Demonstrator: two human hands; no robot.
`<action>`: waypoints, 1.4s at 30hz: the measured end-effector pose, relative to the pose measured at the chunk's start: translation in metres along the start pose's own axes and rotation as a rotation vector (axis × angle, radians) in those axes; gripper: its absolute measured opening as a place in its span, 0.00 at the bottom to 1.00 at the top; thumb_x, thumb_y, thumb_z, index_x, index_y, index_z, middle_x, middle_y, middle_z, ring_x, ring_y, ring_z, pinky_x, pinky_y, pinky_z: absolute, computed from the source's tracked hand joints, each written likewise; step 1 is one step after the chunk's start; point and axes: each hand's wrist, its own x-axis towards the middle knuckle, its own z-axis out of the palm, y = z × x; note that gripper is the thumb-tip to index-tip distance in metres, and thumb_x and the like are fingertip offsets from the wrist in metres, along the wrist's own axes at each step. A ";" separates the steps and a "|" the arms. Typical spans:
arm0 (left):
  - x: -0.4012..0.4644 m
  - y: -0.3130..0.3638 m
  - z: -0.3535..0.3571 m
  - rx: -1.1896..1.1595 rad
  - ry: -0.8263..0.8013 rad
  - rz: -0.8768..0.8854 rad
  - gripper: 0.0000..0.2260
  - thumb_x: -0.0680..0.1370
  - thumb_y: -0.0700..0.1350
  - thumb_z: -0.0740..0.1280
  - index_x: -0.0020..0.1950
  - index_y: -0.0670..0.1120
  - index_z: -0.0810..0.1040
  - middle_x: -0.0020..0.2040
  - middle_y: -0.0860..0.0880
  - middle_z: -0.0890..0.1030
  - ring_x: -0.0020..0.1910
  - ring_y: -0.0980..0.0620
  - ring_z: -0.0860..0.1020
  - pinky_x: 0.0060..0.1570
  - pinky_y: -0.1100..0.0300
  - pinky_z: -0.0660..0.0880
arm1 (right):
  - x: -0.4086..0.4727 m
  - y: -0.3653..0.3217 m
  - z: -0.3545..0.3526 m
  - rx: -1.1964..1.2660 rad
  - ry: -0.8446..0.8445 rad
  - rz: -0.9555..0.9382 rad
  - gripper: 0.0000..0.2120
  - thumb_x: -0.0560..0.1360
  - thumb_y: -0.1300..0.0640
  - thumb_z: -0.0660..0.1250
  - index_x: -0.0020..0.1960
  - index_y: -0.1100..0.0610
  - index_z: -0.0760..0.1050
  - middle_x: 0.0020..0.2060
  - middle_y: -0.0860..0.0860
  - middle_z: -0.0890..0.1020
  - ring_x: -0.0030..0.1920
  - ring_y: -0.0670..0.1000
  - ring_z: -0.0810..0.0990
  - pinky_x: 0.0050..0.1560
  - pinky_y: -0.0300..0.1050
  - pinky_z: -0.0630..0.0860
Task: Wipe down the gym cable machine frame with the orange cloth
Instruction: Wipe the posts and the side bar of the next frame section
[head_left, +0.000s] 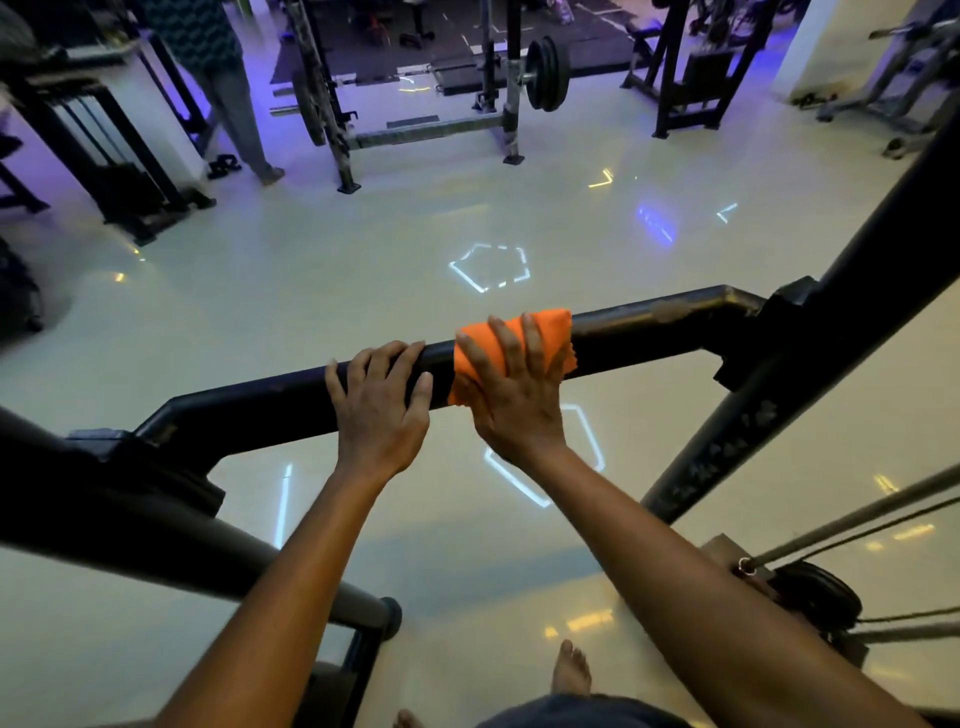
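Note:
A dark horizontal crossbar (649, 325) of the cable machine frame runs across the middle of the view, with worn paint near its right end. The orange cloth (550, 327) is draped over the bar just right of centre. My right hand (514, 384) presses the cloth against the bar with spread, fairly straight fingers. My left hand (382, 402) rests on the bare bar right beside it, fingers curled over the top of the tube.
A slanted frame post (810, 364) rises on the right, with cables (852, 525) and a pulley (815, 592) below it. A thick bar (156, 535) crosses the lower left. A person (234, 88) stands far left; a squat rack with plates (545, 73) stands beyond. Glossy floor lies below.

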 end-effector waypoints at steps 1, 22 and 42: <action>0.001 0.007 0.003 -0.002 -0.011 0.004 0.22 0.86 0.58 0.54 0.79 0.56 0.71 0.75 0.54 0.73 0.77 0.47 0.66 0.81 0.33 0.45 | -0.001 -0.002 0.001 0.022 -0.008 -0.061 0.26 0.87 0.41 0.63 0.84 0.42 0.67 0.84 0.53 0.65 0.86 0.64 0.55 0.80 0.77 0.49; 0.008 0.030 0.021 0.074 0.084 -0.047 0.21 0.85 0.60 0.59 0.75 0.56 0.74 0.71 0.52 0.73 0.74 0.45 0.69 0.81 0.35 0.50 | 0.008 0.090 -0.027 -0.038 0.016 -0.060 0.24 0.87 0.40 0.60 0.82 0.41 0.70 0.81 0.50 0.70 0.83 0.60 0.64 0.78 0.70 0.58; 0.016 0.021 0.027 0.078 0.029 0.090 0.22 0.87 0.59 0.56 0.80 0.56 0.70 0.73 0.52 0.74 0.73 0.46 0.70 0.78 0.39 0.54 | 0.011 0.017 -0.012 -0.010 -0.027 0.088 0.21 0.89 0.42 0.57 0.79 0.42 0.73 0.81 0.49 0.69 0.86 0.60 0.58 0.81 0.72 0.49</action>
